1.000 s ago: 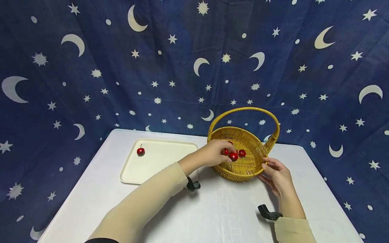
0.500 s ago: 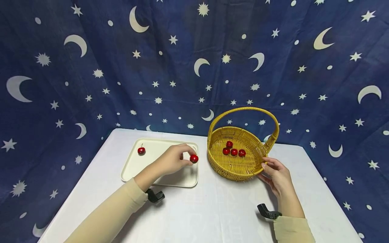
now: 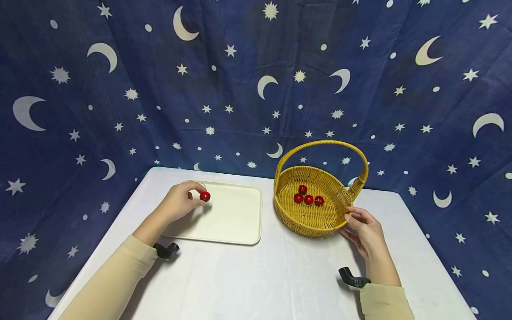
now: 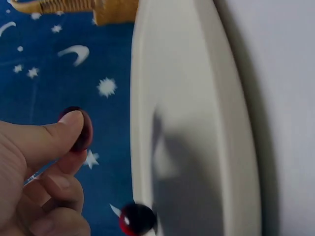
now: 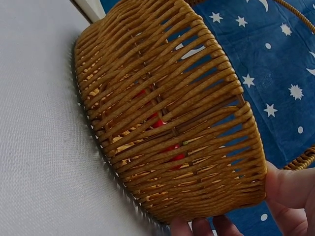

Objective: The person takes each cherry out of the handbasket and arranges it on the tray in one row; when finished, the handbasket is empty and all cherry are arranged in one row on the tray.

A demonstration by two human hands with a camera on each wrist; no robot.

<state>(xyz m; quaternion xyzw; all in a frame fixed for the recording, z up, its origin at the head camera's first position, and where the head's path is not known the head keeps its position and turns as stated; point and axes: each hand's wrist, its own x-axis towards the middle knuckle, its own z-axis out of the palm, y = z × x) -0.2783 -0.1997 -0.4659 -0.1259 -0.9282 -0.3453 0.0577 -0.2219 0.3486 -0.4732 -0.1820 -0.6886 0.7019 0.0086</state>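
Note:
Above the left part of a cream tray (image 3: 228, 213), my left hand (image 3: 178, 202) pinches a red cherry (image 3: 205, 196) between thumb and fingers. Another cherry (image 4: 137, 219) lies on the tray; in the head view that hand mostly covers it. To the right stands a yellow wicker basket (image 3: 292, 222) with a tall arched handle. Several cherries (image 3: 309, 200) lie together on its bottom. My right hand (image 3: 366, 233) grips the basket's near right rim, thumb on the edge and fingers against the woven wall (image 5: 162, 108).
A white cloth covers the table (image 3: 240, 275). Behind it hangs a dark blue curtain (image 3: 240, 80) with moons and stars, close to the tray and basket. A black wrist mount (image 3: 354, 278) sits on the right wrist, with another (image 3: 167, 250) on the left.
My left hand has come out of the basket and moved left across the tray, carrying a cherry in its pinch. The right hand and basket have stayed in place.

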